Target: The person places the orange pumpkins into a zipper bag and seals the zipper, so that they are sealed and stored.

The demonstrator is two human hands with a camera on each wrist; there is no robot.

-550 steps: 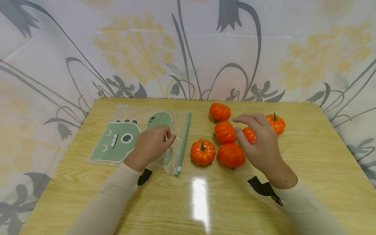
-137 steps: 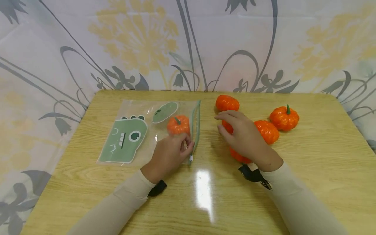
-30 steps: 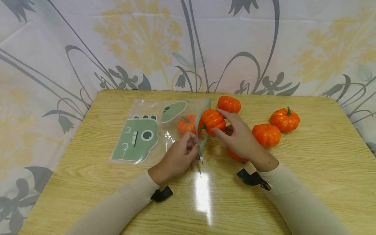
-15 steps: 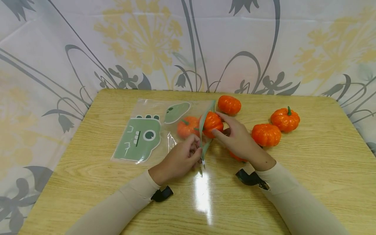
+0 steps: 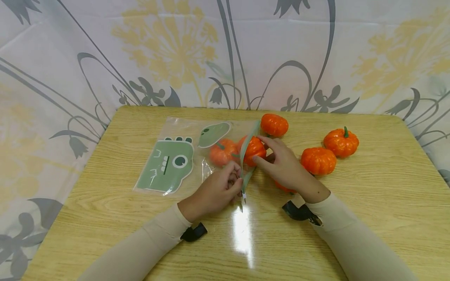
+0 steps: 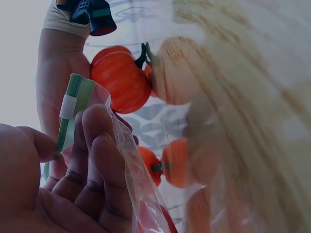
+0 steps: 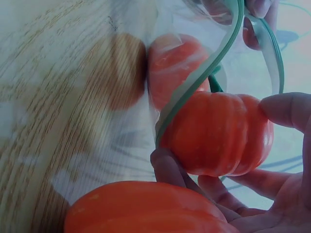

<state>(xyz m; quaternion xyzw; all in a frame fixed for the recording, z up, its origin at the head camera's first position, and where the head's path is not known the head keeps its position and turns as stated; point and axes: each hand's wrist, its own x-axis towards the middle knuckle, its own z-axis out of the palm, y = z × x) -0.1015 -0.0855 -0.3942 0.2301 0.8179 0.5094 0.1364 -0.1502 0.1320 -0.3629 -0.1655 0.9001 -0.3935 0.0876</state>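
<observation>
A clear zip bag [image 5: 168, 166] with a green monster print lies on the table, its green-edged mouth facing right and gaping. My left hand [image 5: 214, 191] pinches the near side of that mouth, close to the white slider [image 6: 68, 107]. My right hand [image 5: 290, 168] grips a small orange toy pumpkin [image 7: 218, 136] by its sides, fingers and thumb around it. This pumpkin sits partly inside the mouth, stem end toward the bag, its right part outside. Another pumpkin [image 5: 222, 153] rests fully inside, seen through the plastic.
Outside the bag, one pumpkin [image 5: 274, 125] stands beyond my right hand. Two more, a middle pumpkin [image 5: 318, 160] and a stemmed pumpkin [image 5: 341, 142], lie to the right. A pumpkin [image 5: 284, 187] is mostly hidden under my right wrist. A patterned cloth [image 5: 197, 58] hangs behind the table.
Long before, the bag lay flat and held no pumpkin. Over the last second, my right hand has moved the gripped pumpkin slightly left into the mouth; the bag has shifted a little right.
</observation>
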